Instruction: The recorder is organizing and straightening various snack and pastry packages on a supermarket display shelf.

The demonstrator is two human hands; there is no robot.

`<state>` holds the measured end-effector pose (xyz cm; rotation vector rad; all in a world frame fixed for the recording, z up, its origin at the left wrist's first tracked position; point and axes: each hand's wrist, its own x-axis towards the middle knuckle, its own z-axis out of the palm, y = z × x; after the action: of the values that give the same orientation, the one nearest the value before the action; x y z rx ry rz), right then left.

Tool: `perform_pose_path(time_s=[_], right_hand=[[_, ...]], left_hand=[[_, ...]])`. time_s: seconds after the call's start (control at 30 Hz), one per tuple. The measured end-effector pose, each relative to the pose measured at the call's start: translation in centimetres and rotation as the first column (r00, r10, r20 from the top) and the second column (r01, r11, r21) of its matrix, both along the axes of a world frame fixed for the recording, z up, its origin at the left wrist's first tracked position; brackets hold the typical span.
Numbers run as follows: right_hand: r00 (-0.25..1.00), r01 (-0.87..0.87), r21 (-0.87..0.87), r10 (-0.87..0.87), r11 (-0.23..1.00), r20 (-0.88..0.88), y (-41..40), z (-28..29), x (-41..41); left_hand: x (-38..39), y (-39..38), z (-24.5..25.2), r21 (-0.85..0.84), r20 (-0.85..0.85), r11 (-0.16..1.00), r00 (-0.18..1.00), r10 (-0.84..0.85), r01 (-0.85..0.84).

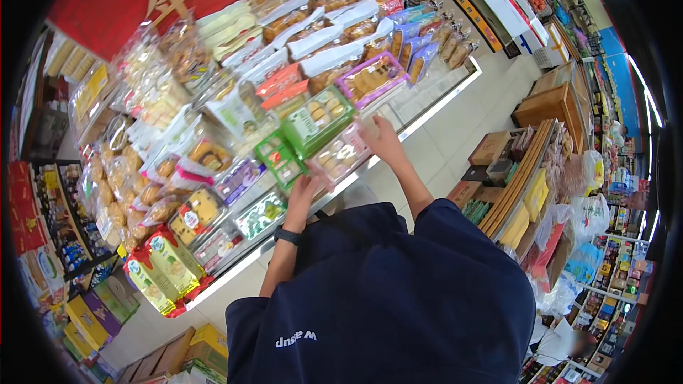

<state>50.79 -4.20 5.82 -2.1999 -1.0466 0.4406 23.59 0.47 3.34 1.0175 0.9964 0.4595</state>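
A pink-edged clear pack of round pastries (340,156) lies at the front edge of a display counter, between my two hands. At its left corner is my left hand (302,197), with a dark band on the wrist. My right hand (380,136) reaches its right end, fingers spread. Whether either hand grips the pack is not clear. Just behind it stands a green pack of round pastries (318,120); a smaller green tray pack (279,157) is beside that, to the left. Further back lies a purple-edged pack of pastries (372,79).
Bagged breads (205,157) and yellow-green snack packages (173,261) fill the counter's left part. The counter's bright metal edge (427,109) runs diagonally before me. Wooden display shelving (515,181) stands at right, cartons (88,320) at lower left. A person in white (556,342) is at lower right.
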Motion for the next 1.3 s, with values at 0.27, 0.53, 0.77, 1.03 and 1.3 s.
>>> perform_pose_path(time_s=[0.27, 0.53, 0.77, 1.03, 1.3], right_hand=[[0.568, -0.479, 0.11, 0.403, 0.871, -0.717, -0.4, -6.1, 2.7], [0.582, -0.648, -0.107, 0.399, 0.754, -0.709, 0.1, -5.6, 5.1], [0.605, -0.731, -0.006, 0.643, 0.683, -0.47, 0.0, 0.2, 9.4], [0.614, -0.677, -0.144, 0.662, 0.722, 0.43, 6.4, 8.8, 15.8], [0.424, -0.681, -0.475, 0.829, 0.557, 0.365, 10.6, 4.7, 17.8]], left_hand=[[6.6, -2.4, -2.1, -0.353, -0.069, 0.899, 0.966, 0.251, -0.259], [7.5, -3.1, -1.1, -0.341, -0.067, 0.855, 0.917, 0.393, -0.392], [6.5, -2.7, -1.8, -0.331, -0.114, 0.834, 0.896, 0.43, -0.442], [7.7, -3.0, -0.2, -0.224, -0.209, 0.883, 0.905, 0.371, -0.413], [8.3, -3.6, -0.7, -0.133, -0.283, 0.89, 0.877, 0.388, -0.437]])
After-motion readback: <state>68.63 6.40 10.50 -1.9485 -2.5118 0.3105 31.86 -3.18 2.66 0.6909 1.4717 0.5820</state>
